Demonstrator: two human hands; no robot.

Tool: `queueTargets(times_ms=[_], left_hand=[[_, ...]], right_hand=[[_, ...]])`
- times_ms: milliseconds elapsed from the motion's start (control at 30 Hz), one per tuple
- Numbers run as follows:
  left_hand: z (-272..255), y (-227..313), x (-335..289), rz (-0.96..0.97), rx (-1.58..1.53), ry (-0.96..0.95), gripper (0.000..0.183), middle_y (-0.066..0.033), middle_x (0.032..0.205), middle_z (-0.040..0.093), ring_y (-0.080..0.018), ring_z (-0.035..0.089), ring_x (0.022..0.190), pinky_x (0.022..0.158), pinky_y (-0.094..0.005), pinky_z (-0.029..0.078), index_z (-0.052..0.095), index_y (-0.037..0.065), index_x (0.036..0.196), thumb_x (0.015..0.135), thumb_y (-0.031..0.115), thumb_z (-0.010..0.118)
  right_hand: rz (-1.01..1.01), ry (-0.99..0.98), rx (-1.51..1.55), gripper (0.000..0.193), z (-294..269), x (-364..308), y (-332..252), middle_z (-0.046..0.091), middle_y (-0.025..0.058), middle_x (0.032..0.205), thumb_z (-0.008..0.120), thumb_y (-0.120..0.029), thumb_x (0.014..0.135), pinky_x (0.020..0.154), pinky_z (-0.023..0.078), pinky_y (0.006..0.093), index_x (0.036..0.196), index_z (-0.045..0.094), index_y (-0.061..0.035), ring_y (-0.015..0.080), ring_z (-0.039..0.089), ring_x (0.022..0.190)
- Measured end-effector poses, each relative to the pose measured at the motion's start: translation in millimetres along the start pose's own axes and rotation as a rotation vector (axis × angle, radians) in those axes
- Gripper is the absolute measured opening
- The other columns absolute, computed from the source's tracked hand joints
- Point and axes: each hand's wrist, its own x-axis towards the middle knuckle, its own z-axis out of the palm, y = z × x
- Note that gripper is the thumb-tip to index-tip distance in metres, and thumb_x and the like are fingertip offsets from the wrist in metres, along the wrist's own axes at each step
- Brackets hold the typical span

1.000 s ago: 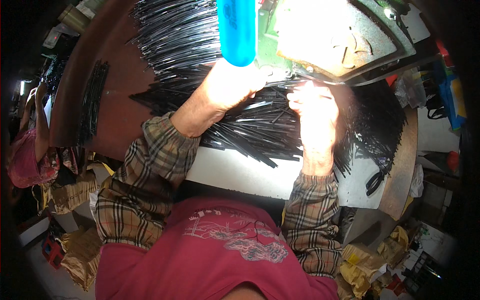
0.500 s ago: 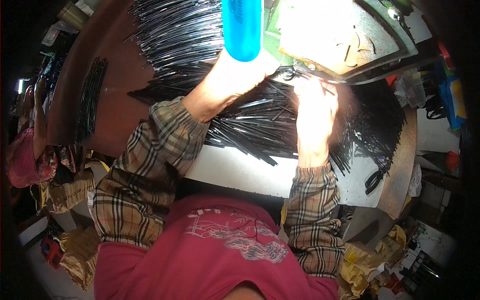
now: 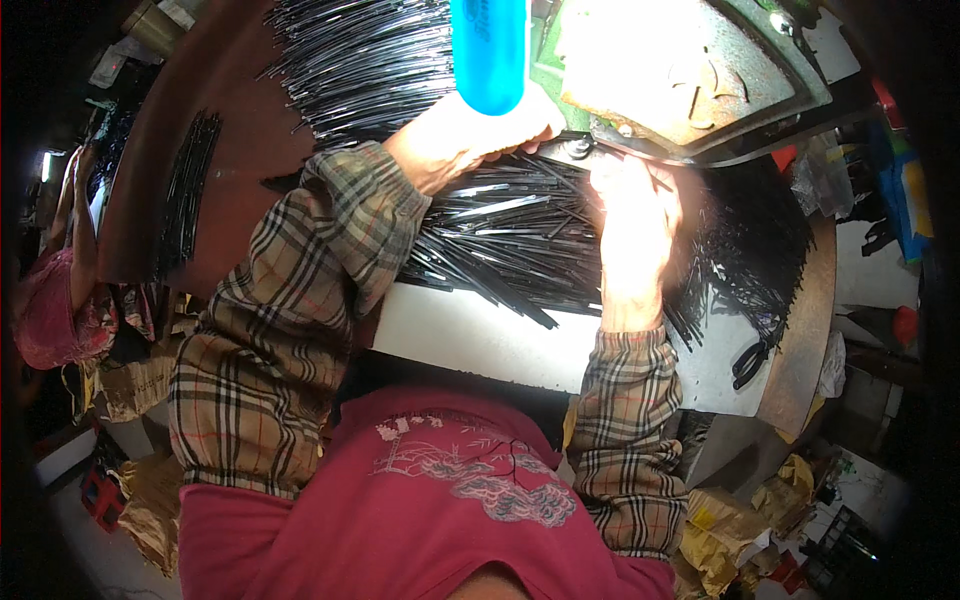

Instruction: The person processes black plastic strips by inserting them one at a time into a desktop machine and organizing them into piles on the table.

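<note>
Both hands at the machine's edge, above a spread of black strips

The left hand (image 3: 505, 130) reaches across the upper edge of a loose pile of black strips (image 3: 510, 240), its fingers curled and pressed together beside a small round metal fitting (image 3: 578, 148) on the machine (image 3: 690, 75). A blue cylinder (image 3: 490, 60) overlaps the back of that hand in the view. Whether the left fingers pinch a strip, I cannot tell.

The right hand (image 3: 637, 215) is raised to the machine's lower rim, its fingers bent and close together just beneath the curved metal edge. A strong glare (it bleaches most of the knuckles to white) hides what, if anything, they grip.

The loose pile lies between the wrists, the strips pointing several ways and their lower ends reaching over the white tabletop (image 3: 485, 335). Behind the left hand a neater bundle (image 3: 365, 70) runs to the top of the view, and a smaller bundle (image 3: 188, 190) rests well apart on the red-brown surface (image 3: 245, 215). To the right of the right hand is a dark heap (image 3: 755, 220), with a black looped handle (image 3: 750, 366) by its lower end.

Plaid sleeves (image 3: 630, 430) cover both forearms. Far left, another person (image 3: 55, 310) has their arms raised.
</note>
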Motion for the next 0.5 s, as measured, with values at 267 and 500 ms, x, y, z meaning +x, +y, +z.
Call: queueTargets(times_ms=[267, 500], left_hand=[[-4.9, 2.8, 10.6, -0.312, 0.174, -0.023, 0.031, 0.0034, 0.057, 0.051, -0.0027, 0.038, 0.04, 0.033, -0.0203, 0.025, 0.06, 0.006, 0.065, 0.082, 0.033, 0.064], [1.9, 13.6, 13.5, -0.292, 0.215, -0.002, 0.028, 0.004, 0.055, 0.051, -0.0027, 0.035, 0.039, 0.035, -0.0205, 0.024, 0.062, 0.007, 0.066, 0.082, 0.03, 0.064]], right_hand=[[0.042, -0.016, 0.049, 0.016, 0.7, -1.0, 0.3, 0.064, 0.0191, 0.091, 0.056, -0.008, 0.092, 0.071, 0.058, 0.0375, 0.101, 0.051, 0.0045, 0.025, 0.068, 0.076], [0.03, -0.059, 0.095, 0.017, -8.0, 2.7, 4.5, 0.064, 0.0168, 0.094, 0.056, -0.005, 0.09, 0.073, 0.057, 0.0373, 0.105, 0.052, 0.0034, 0.0235, 0.067, 0.079]])
